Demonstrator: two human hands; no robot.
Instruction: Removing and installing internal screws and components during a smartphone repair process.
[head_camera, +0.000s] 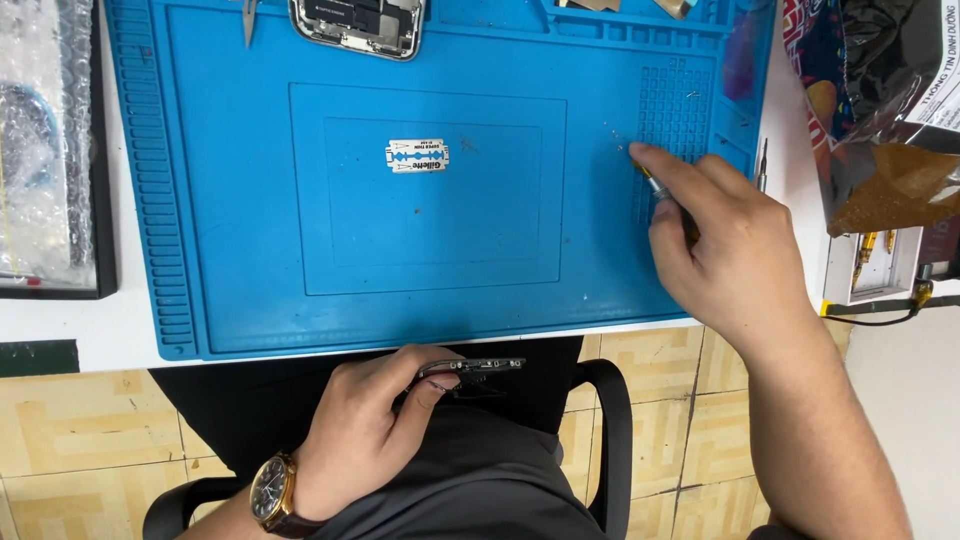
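Two hands are busy: the right hand (735, 250) is closed around a small screwdriver (655, 186), its tip down on the gridded corner of the blue work mat (240, 300), while the left hand (365, 430) pinches a thin dark strip-like part (480, 366) over the lap, below the counter (90, 325) edge. A razor blade (418, 155) lies mid-mat, and an opened phone (358, 22) sits at its far edge.

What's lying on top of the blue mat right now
On the blue mat: a razor blade at centre, an opened phone and tweezers at the top edge, and the right hand holding a screwdriver. The hand hides its handle.
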